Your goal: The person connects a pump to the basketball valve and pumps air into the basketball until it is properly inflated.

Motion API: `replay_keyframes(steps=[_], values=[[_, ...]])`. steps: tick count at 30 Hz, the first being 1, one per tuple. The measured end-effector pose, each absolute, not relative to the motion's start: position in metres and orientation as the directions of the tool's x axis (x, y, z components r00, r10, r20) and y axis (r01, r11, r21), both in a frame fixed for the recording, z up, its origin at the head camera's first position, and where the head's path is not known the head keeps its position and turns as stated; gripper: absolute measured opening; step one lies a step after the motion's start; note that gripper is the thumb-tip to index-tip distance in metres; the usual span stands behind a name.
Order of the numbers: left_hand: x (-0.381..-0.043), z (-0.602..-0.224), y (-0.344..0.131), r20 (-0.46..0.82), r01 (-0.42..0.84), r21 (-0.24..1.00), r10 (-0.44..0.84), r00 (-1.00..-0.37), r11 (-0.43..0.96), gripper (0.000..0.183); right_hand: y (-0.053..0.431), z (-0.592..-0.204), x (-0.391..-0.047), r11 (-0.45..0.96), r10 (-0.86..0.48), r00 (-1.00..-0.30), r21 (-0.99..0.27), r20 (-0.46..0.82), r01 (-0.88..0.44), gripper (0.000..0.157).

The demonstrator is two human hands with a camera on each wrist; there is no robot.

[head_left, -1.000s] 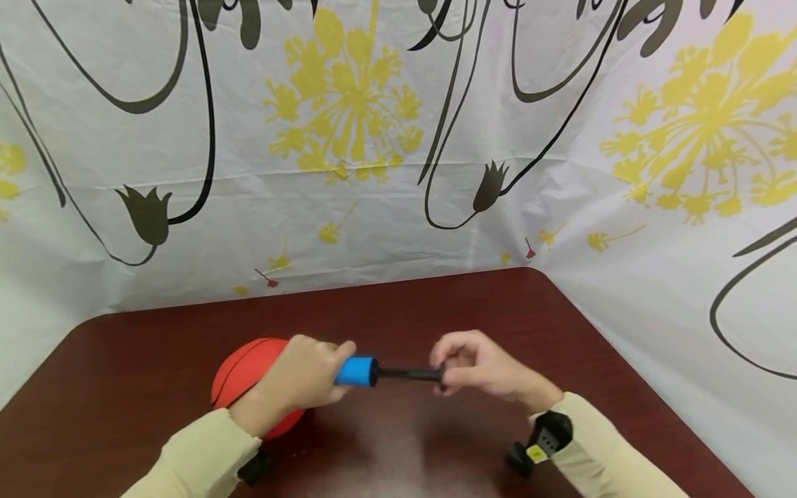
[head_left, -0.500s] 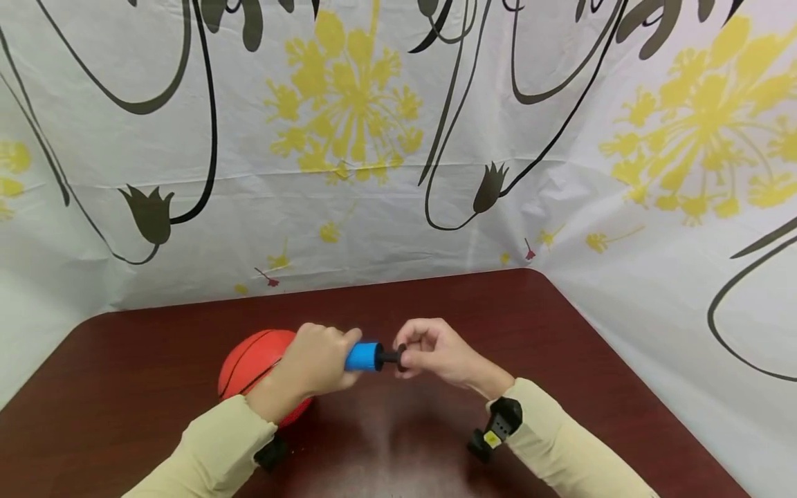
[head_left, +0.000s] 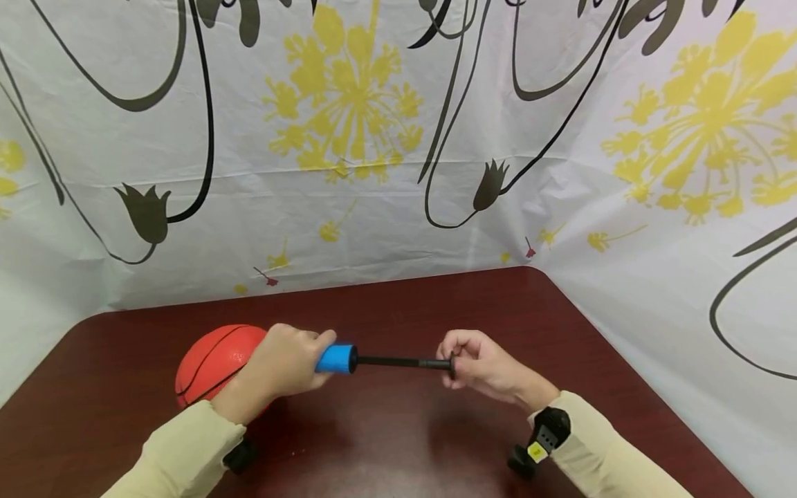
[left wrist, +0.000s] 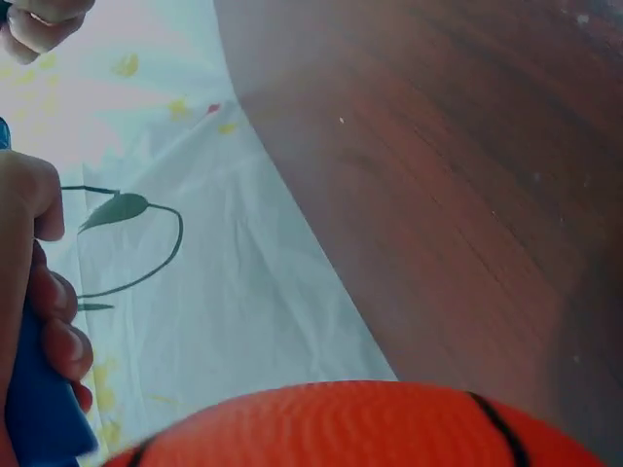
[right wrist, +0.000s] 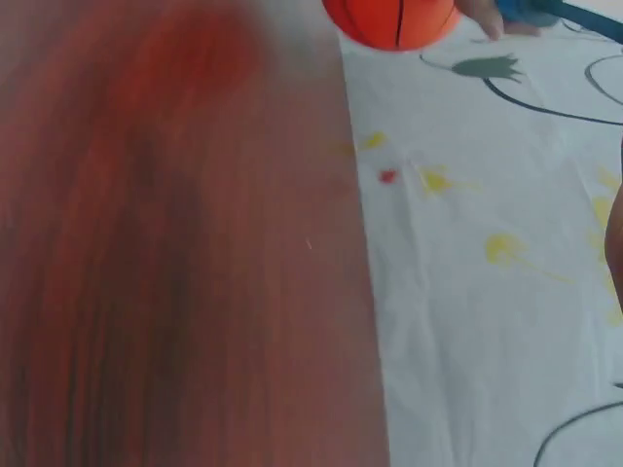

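Observation:
My left hand [head_left: 280,366] grips the blue barrel of a hand pump [head_left: 336,359], which lies level across the middle of the head view. Its thin black rod [head_left: 398,362] is drawn far out to the right. At the rod's end, my right hand [head_left: 488,370] pinches the small black handle [head_left: 452,365]. Behind and left of my left hand is a red ball [head_left: 208,366] with black basketball lines. The pump's far end is hidden by the left hand in the head view. In the left wrist view, curled fingers wrap the blue barrel [left wrist: 44,413], with the ball [left wrist: 341,428] below.
A dark red-brown table [head_left: 386,443] with rounded far corners lies beneath my hands. White cloth [head_left: 373,228] printed with flowers hangs along its back and right sides. A black wrist device [head_left: 548,432] sits on my right sleeve.
My right hand first pushed the rod almost fully into the barrel, then drew it back out to the right. My left hand, the barrel and the ball have shifted left.

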State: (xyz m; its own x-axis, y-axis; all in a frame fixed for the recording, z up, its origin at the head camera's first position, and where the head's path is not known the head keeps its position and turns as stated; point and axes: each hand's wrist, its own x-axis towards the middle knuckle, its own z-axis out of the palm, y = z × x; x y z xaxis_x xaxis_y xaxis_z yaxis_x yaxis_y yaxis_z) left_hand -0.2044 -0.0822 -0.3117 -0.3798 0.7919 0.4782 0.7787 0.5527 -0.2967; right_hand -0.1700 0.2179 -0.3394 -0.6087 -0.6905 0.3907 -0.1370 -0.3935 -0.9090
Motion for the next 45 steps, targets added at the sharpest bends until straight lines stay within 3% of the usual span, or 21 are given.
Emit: replay_keyframes(steps=[3, 9, 16, 22, 27, 32, 35, 39, 45], values=[[-0.202, -0.312, -0.072, 0.451, 0.778, -0.314, 0.807, -0.382, 0.544, 0.031, 0.202, -0.346, -0.174, -0.349, -0.691, -0.615, -0.920, 0.380, -0.176, 0.006], [-0.199, -0.309, -0.054, 0.445, 0.787, -0.311, 0.813, -0.375, 0.533, 0.029, 0.172, -0.347, -0.178, -0.306, -0.673, -0.624, -0.917, 0.398, -0.256, 0.025], [-0.202, -0.313, -0.066, 0.470, 0.821, -0.269, 0.813, -0.344, 0.503, 0.032, 0.195, -0.332, -0.166, -0.296, -0.676, -0.646, -0.933, 0.355, -0.204, 0.009], [-0.204, -0.314, -0.083, 0.506, 0.800, -0.282, 0.791, -0.345, 0.530, 0.034, 0.220, -0.332, -0.160, -0.400, -0.715, -0.582, -0.909, 0.388, -0.116, 0.005], [-0.197, -0.313, -0.067, 0.489, 0.797, -0.319, 0.809, -0.325, 0.513, 0.033, 0.196, -0.340, -0.165, -0.356, -0.699, -0.596, -0.915, 0.395, -0.189, 0.013], [-0.191, -0.313, -0.053, 0.528, 0.816, -0.279, 0.791, -0.309, 0.505, 0.032, 0.170, -0.336, -0.168, -0.355, -0.665, -0.590, -0.889, 0.457, -0.289, 0.025], [-0.193, -0.312, -0.053, 0.562, 0.817, -0.276, 0.775, -0.291, 0.507, 0.034, 0.170, -0.328, -0.166, -0.330, -0.658, -0.598, -0.889, 0.458, -0.317, 0.024], [-0.196, -0.312, -0.060, 0.549, 0.827, -0.298, 0.795, -0.260, 0.477, 0.034, 0.186, -0.321, -0.160, -0.295, -0.689, -0.604, -0.916, 0.401, -0.271, 0.010], [-0.200, -0.313, -0.080, 0.550, 0.817, -0.282, 0.782, -0.292, 0.503, 0.037, 0.217, -0.323, -0.155, -0.409, -0.717, -0.554, -0.899, 0.424, -0.158, 0.007]])
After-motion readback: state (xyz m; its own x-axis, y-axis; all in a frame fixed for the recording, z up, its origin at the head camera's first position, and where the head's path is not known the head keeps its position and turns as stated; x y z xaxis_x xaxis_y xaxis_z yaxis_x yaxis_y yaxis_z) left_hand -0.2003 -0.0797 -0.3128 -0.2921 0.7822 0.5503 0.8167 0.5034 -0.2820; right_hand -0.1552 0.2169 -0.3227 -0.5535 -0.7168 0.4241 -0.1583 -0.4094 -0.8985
